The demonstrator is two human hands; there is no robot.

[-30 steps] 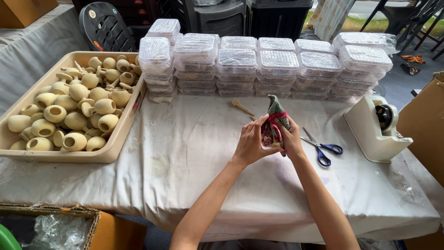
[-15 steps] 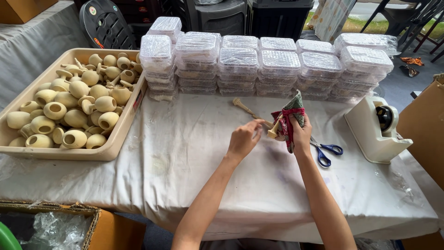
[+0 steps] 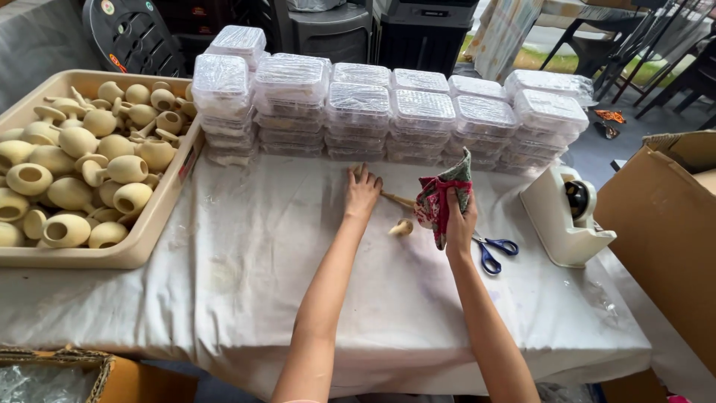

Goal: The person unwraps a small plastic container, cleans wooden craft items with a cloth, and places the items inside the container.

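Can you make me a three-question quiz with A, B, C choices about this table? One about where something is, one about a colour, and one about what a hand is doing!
1. Where do the scissors lie?
A in the tray
B on the cloth by the tape dispenser
C on the boxes

2. What colour are the scissor handles?
A blue
B yellow
C pink

3. What is the right hand doing?
A lying flat
B gripping a patterned fabric pouch
C cutting tape

B: they lie just left of the dispenser.
A: both loops are blue.
B: fingers close round the pouch.

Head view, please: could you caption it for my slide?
Right hand holds a patterned cloth pouch; left hand reaches a wooden stick on the white-covered table.
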